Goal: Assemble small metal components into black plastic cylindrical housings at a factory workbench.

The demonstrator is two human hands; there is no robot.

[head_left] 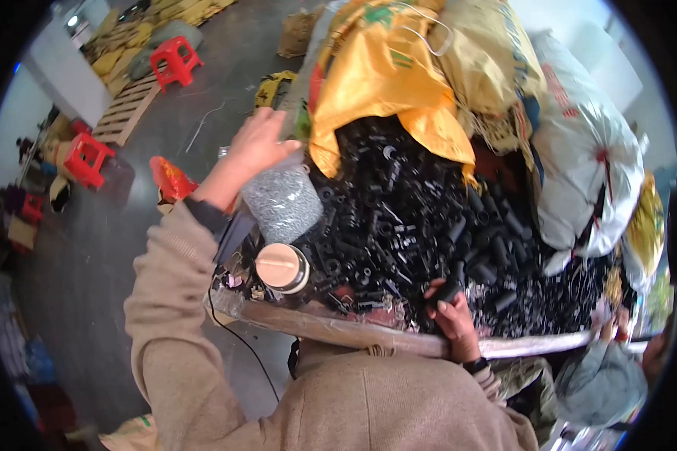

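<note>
My left hand (257, 144) reaches out over the table's left edge, thumb apart from the fingers, with nothing seen in it. Just below it stands a clear plastic bag (284, 201) full of small grey pieces. Near the table's front edge, my right hand (454, 319) is closed around a black cylindrical plastic part (447, 290). A large heap of loose black plastic parts (384, 218) lies beyond and beside that hand, with rings, tubes and fittings among them. A jar with a pale lid (282, 264) sits at the table's front left corner.
An orange woven sack (387, 75) spills onto the heap. Behind and right stand a tan sack (489, 52) and a white sack (585, 150). At the far right is a co-worker's sleeve (602, 379). Red stools (175, 62) and a wooden pallet (126, 113) are on the floor at left.
</note>
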